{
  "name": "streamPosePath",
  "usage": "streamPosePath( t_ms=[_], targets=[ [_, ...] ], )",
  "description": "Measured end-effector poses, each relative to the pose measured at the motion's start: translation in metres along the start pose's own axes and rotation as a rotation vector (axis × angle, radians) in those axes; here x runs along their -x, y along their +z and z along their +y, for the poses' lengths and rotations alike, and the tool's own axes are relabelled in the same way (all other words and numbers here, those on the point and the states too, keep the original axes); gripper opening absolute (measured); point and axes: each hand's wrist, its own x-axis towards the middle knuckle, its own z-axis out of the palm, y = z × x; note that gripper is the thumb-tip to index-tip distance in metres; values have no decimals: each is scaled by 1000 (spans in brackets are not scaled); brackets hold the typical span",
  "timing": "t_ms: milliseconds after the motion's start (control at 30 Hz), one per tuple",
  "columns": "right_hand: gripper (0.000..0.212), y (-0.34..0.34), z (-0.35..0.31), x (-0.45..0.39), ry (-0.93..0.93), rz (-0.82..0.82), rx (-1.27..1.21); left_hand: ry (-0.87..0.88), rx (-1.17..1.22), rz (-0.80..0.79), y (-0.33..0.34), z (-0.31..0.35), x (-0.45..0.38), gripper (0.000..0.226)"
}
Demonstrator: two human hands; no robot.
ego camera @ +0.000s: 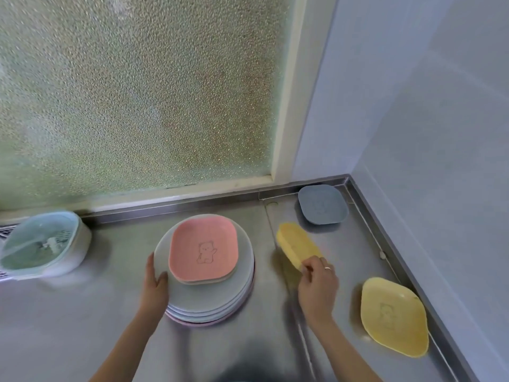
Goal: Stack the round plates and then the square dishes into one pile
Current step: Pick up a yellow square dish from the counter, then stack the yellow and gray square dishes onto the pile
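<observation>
A pile of several round pale plates [209,299] stands on the steel counter, with square dishes on top, the uppermost a pink one [203,252] with a bear outline. My left hand [154,282] rests against the pile's left rim. My right hand [316,285] grips a yellow square dish [297,244] by its near edge and holds it tilted above the counter, to the right of the pile. A second yellow square dish [394,315] lies flat at the right. A blue-grey square dish [322,204] sits in the back right corner.
The steel counter [82,326] has a raised rim along the back and right, against a frosted window and a pale wall. A light blue and white lidded container [41,244] stands at the left.
</observation>
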Motion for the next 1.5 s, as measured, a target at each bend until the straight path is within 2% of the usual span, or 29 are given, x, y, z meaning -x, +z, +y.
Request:
streamPosePath(
  t_ms=[100,233,300,400,567,733,800,867,933,1100,1200,1267,1333,1433,1500],
  targets=[
    [18,7,-43,6,-229,-42,-136,7,17,-14,0,2,2,58],
    [8,15,-91,6,-539,-138,-151,-10,50,-8,0,3,3,57],
    [8,24,-103,4,-628,-233,-133,-19,68,-10,0,4,4,57],
    [4,37,-103,5,-669,-396,-65,-47,144,-9,-3,10,3,53],
    [13,35,-93,11,-621,-468,-81,-91,346,36,-11,27,2,45],
    [58,41,-111,-7,-386,-528,-175,104,205,49,0,55,-14,45],
    [66,52,-116,-17,-350,-569,-129,197,54,22,9,62,-18,45],
    [64,64,-116,-20,-370,-648,-20,289,-210,-2,16,58,-20,49],
    [62,70,-112,-17,-396,-680,50,318,-302,7,19,51,-22,55],
    [64,67,-104,-31,-421,-689,-69,246,-123,-33,18,46,-27,52],
    [59,64,-81,-67,-290,-572,-82,211,21,-55,17,44,-26,49],
    [57,64,-56,-95,-117,-487,21,188,37,-44,18,44,-24,49],
    [58,63,-28,-117,-20,-394,237,175,41,-29,20,44,-23,50],
    [52,64,6,-131,14,-365,486,172,55,-32,21,44,-23,51],
    [40,67,18,-130,0,-373,587,165,72,-35,21,44,-23,51]
  ],
)
